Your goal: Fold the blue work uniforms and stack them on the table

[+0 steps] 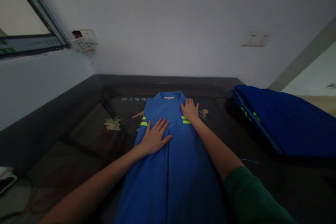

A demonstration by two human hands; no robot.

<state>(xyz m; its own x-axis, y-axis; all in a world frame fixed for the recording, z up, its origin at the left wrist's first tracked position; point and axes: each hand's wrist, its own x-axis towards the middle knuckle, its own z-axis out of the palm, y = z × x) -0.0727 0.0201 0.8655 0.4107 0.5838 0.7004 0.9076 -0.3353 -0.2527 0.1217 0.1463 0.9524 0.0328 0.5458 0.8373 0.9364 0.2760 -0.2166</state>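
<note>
A blue work jacket (183, 168) lies front side up on a dark, glossy surface, its collar toward the wall and its sides folded in to a long narrow shape. Yellow-green strips show on both sides near the chest, and a white label sits inside the collar. My left hand (154, 136) rests flat on the left chest of the jacket, fingers spread, close to the front seam. Higher up, my right hand (190, 109) lies flat by the right shoulder edge, just above the strips. Neither hand grips the cloth.
Folded blue garments (286, 122) are stacked at the right. The dark patterned tabletop (86, 154) has a raised back edge along the wall. Wall sockets (256, 38) are at the back, and a white-edged device (7, 182) with a cable lies at the far left.
</note>
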